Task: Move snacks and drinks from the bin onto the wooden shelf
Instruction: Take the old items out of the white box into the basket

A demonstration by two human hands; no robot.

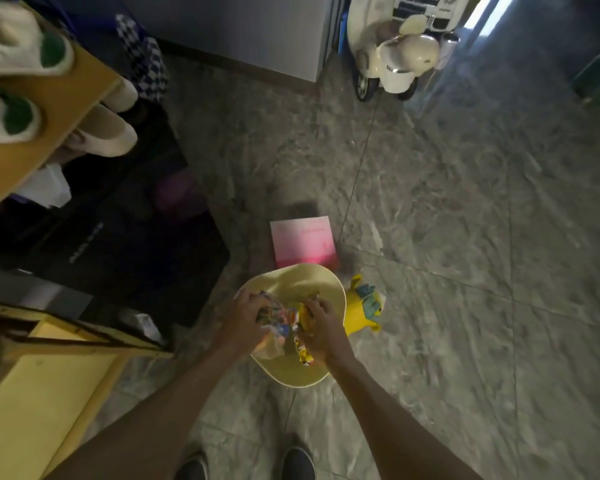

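Presently both grips are curled: snack packets (278,315) are clutched by the left hand (246,315), a yellow packet (305,353) by the right hand (322,325), all inside the bin (291,271) on the floor (430,237). Slippery wrappers, over-bunched, could be spilled before the wooden shelf (59,386) is reached.

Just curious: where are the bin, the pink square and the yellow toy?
bin (302,282): head view, far inner wall.
pink square (302,242): head view, middle of its top face.
yellow toy (355,309): head view, its yellow body.

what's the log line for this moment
left hand: grips colourful snack packets | right hand: grips yellow snack packet | both in pale yellow plastic bin
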